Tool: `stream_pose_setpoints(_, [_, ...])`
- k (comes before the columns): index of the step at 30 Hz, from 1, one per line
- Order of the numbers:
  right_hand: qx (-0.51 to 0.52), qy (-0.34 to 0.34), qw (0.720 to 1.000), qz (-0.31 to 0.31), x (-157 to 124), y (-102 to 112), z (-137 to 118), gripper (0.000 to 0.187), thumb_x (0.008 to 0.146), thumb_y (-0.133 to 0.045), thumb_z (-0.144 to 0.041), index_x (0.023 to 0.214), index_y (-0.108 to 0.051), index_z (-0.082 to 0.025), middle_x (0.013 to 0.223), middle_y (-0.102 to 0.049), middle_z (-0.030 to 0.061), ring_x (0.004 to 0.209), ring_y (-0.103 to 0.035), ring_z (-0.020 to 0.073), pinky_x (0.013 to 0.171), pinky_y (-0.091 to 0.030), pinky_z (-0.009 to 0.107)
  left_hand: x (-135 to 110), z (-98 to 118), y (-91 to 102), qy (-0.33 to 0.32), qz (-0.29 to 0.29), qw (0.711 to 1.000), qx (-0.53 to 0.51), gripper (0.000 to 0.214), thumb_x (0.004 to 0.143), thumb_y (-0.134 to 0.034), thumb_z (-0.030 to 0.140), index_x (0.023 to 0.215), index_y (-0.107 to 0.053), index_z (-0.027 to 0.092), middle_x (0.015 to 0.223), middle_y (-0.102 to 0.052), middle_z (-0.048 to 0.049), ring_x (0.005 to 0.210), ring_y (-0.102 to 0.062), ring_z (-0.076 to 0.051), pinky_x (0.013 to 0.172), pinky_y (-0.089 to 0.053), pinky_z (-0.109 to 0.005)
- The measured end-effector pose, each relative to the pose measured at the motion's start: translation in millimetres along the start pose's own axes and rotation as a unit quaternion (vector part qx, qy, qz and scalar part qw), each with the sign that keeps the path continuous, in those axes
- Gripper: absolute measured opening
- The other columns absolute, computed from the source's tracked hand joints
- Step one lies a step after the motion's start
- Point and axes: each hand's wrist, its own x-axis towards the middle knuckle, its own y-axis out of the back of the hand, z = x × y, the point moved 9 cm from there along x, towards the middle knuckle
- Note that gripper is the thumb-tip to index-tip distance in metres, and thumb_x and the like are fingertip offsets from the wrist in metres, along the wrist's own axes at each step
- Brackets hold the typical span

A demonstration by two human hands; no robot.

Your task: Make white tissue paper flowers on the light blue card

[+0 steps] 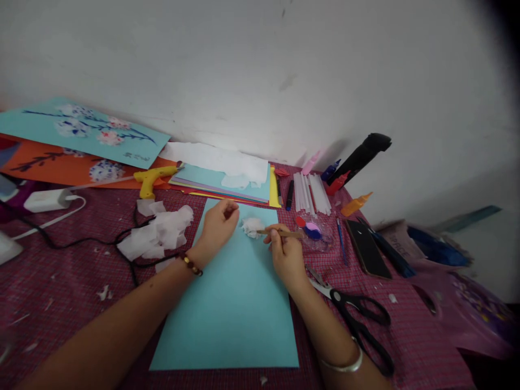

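Note:
A light blue sheet of paper lies on the red checked tablecloth in front of me. Near its top edge sits a small crumpled white tissue wad. My left hand rests on the sheet just left of the wad, fingers curled together. My right hand grips a thin wooden brush handle that points left at the wad. A clear palette with red, pink and blue paint sits just right of that hand.
Torn white tissue pieces and a yellow glue gun lie to the left. Black scissors, a dark phone, glue sticks, a coloured paper stack and finished flower pictures surround the sheet.

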Motion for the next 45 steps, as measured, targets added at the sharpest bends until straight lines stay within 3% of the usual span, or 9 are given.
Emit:
stream_pose_setpoints(7, [-0.103, 0.092, 0.989, -0.048, -7.4, -7.1, -27.9, 0.02, 0.091, -0.045, -0.023, 0.094, -0.065, -0.023, 0.087, -0.07, 0.0052, 0.078, -0.063, 0.0213, 0.072, -0.041, 0.033, 8.9, -12.7, 9.6, 0.016, 0.008, 0.999, -0.035, 0.007, 0.075, -0.053, 0.019, 0.081, -0.056, 0.018, 0.075, -0.06, 0.0009, 0.07, -0.056, -0.013, 0.067, -0.043, -0.025])
stream_pose_setpoints(11, [0.064, -0.004, 0.998, 0.029, -3.3, 12.1, -7.4, 0.024, 0.094, -0.041, -0.033, 0.089, -0.061, -0.021, 0.069, -0.065, 0.0019, 0.059, -0.058, 0.0163, 0.057, -0.042, 0.028, 16.3, 20.8, 34.4, -0.033, 0.026, 0.997, -0.063, 0.009, 0.075, -0.055, 0.02, 0.083, -0.057, 0.017, 0.073, -0.058, 0.0016, 0.066, -0.053, -0.012, 0.063, -0.041, -0.023])
stream_pose_setpoints(15, [0.258, -0.075, 0.957, 0.107, -0.2, 25.5, 19.2, 0.024, 0.088, -0.049, -0.04, 0.082, -0.06, -0.019, 0.056, -0.059, -0.0028, 0.048, -0.051, 0.0116, 0.048, -0.039, 0.024, 12.3, 66.8, 76.8, -0.06, 0.043, 0.992, -0.099, 0.01, 0.074, -0.057, 0.019, 0.083, -0.058, 0.015, 0.073, -0.056, 0.0018, 0.065, -0.051, -0.01, 0.06, -0.039, -0.022])
stream_pose_setpoints(18, [0.377, -0.153, 0.906, 0.116, 0.3, 18.1, 40.5, 0.022, 0.079, -0.06, -0.04, 0.076, -0.061, -0.018, 0.051, -0.058, -0.0036, 0.046, -0.05, 0.0095, 0.045, -0.039, 0.021, 1.1, 78.8, 94.2, -0.059, -0.027, 0.997, -0.046, 0.007, 0.075, -0.056, 0.019, 0.079, -0.058, 0.014, 0.069, -0.055, 0.0016, 0.061, -0.049, -0.009, 0.056, -0.036, -0.021])
stream_pose_setpoints(23, [0.46, -0.223, 0.859, 0.045, -0.3, -7.3, 48.1, 0.021, 0.069, -0.068, -0.04, 0.069, -0.063, -0.019, 0.048, -0.057, -0.0026, 0.04, -0.047, 0.0095, 0.043, -0.043, 0.023, -40.0, 38.0, 101.8, -0.006, -0.214, 0.964, 0.16, 0.01, 0.077, -0.053, 0.02, 0.069, -0.058, 0.015, 0.062, -0.055, 0.0017, 0.057, -0.048, -0.01, 0.053, -0.033, -0.022])
stream_pose_setpoints(29, [0.465, -0.209, 0.86, 0.016, -3.2, -15.7, 39.9, 0.023, 0.071, -0.069, -0.042, 0.071, -0.066, -0.019, 0.049, -0.058, -0.0015, 0.042, -0.049, 0.01, 0.043, -0.043, 0.022, -77.1, 10.3, 97.0, -0.02, -0.277, 0.922, 0.27, 0.016, 0.08, -0.05, 0.023, 0.085, -0.065, 0.018, 0.067, -0.059, 0.0006, 0.058, -0.05, -0.013, 0.053, -0.031, -0.023])
stream_pose_setpoints(35, [0.456, -0.2, 0.867, 0.018, -2.4, -12.9, 39.3, 0.026, 0.071, -0.069, -0.044, 0.071, -0.065, -0.018, 0.049, -0.059, -0.0012, 0.041, -0.049, 0.0105, 0.042, -0.043, 0.024, -74.0, 2.2, 77.0, -0.04, -0.303, 0.906, 0.292, 0.03, 0.066, -0.054, 0.012, 0.094, -0.066, 0.017, 0.077, -0.061, -0.0023, 0.068, -0.053, -0.016, 0.06, -0.035, -0.024])
stream_pose_setpoints(40, [0.443, -0.18, 0.877, 0.051, 0.1, -5.0, 39.8, 0.029, 0.073, -0.066, -0.046, 0.074, -0.062, -0.017, 0.05, -0.057, -0.0022, 0.043, -0.05, 0.0102, 0.043, -0.04, 0.022, -69.9, 3.5, 76.0, -0.064, -0.279, 0.909, 0.303, 0.009, 0.067, -0.052, 0.013, 0.072, -0.059, 0.016, 0.077, -0.057, -0.0029, 0.069, -0.052, -0.015, 0.062, -0.037, -0.025])
stream_pose_setpoints(45, [0.397, -0.131, 0.904, 0.094, 1.8, 7.3, 36.0, 0.023, 0.08, -0.059, -0.042, 0.081, -0.058, -0.019, 0.057, -0.059, -0.0041, 0.047, -0.051, 0.0096, 0.047, -0.04, 0.022, -47.9, 24.8, 86.1, -0.01, -0.239, 0.953, 0.185, 0.006, 0.071, -0.056, 0.021, 0.066, -0.054, 0.018, 0.063, -0.054, 0.002, 0.056, -0.049, -0.011, 0.052, -0.035, -0.022])
